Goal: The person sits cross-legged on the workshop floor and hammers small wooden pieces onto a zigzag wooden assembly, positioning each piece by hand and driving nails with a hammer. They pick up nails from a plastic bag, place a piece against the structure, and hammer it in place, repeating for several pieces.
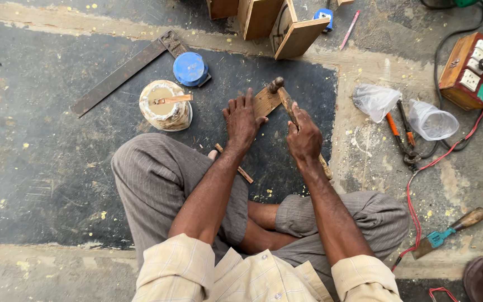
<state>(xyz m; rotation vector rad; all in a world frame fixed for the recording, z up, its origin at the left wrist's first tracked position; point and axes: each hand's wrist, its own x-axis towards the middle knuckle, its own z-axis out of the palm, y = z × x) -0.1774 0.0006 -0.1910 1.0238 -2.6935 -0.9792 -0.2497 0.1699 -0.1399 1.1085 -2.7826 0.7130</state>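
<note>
I am watching from the head camera as the person sits cross-legged on the dark floor mat (57, 168). The left hand (241, 120) is pressing flat on a small wooden block (266, 100), fingers spread apart over its near end, which looks meant to be keeping the piece from skidding on the mat. The right hand (304, 137) is wrapping its fingers tight round the wooden handle of a hammer (286, 103), whose head is sitting right at the block's far edge (gripping mid-handle, so probably for short, controlled taps). A thin wooden stick (240, 169) is lying just below the left wrist. A glue tub (165, 104) with a spreader across it and a blue lid (190, 69) are standing near the left side, within easy reach, and a steel square (124, 70) is lying beyond them.
</note>
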